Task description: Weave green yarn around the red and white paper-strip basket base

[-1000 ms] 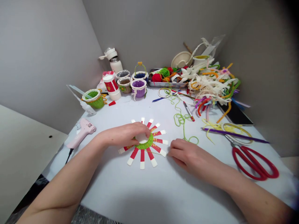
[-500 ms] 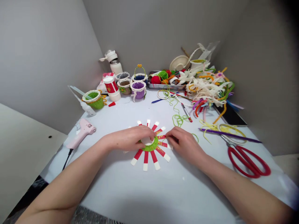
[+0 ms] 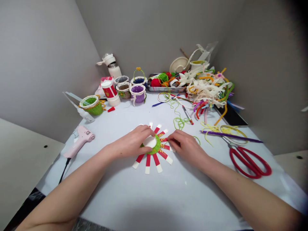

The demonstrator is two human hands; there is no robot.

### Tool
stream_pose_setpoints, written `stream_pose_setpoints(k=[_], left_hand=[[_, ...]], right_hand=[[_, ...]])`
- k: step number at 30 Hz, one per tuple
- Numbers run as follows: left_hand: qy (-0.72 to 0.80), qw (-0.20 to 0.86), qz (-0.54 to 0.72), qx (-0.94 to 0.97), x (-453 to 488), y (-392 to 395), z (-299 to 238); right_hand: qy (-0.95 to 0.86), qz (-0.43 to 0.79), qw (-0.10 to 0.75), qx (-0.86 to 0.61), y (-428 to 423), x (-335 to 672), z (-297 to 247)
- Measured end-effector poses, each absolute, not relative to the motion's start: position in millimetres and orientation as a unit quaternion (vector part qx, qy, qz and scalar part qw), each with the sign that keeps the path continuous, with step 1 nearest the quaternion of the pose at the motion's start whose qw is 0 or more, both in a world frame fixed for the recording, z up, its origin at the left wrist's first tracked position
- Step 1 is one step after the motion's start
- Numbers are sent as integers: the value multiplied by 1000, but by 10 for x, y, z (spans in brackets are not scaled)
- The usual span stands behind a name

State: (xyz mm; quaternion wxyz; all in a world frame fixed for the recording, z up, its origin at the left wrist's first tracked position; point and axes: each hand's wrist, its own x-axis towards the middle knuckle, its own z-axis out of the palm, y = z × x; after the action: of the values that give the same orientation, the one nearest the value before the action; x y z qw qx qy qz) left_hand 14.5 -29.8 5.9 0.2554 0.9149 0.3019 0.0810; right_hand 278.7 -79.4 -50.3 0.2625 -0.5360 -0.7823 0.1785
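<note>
Viewing the bench (image 3: 192, 195) from my remote station: left hand (image 3: 130, 143) cupped and clasping a white disc (image 3: 149, 141), pressing it down at the centre of a green woven ring (image 3: 155, 148). Red-and-white paper strips (image 3: 148, 163) radiate from the ring like spokes, lying flat mid-bench. Right hand (image 3: 186, 148) just beside the ring, its fingertips (image 3: 169, 137) pinched on one red strip (image 3: 164, 139). Near the left hand, a pink glue gun (image 3: 80, 138); beyond the right hand, loops of green yarn (image 3: 180, 122), a marker pen (image 3: 187, 115), a purple rod (image 3: 231, 136) and red-handled scissors (image 3: 249, 163). Farther back, small woven baskets (image 3: 138, 94) stand beside a metal tray (image 3: 166, 89) of yarn balls, next to a heap of pale raffia and pipe cleaners (image 3: 207, 91)
</note>
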Motion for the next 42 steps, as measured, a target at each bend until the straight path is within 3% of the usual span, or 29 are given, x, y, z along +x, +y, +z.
stream_pose_setpoints(k=[15, 31, 42], left_hand=[[327, 223, 60, 916, 262, -346, 47], [261, 248, 69, 930, 156, -262, 61], [254, 274, 30, 927, 67, -137, 26]], right_hand=[[-764, 207, 301, -532, -761, 2873, -476], [-868, 163, 222, -413, -830, 2964, -315], [-919, 175, 77, -344, -1143, 2866, -120]])
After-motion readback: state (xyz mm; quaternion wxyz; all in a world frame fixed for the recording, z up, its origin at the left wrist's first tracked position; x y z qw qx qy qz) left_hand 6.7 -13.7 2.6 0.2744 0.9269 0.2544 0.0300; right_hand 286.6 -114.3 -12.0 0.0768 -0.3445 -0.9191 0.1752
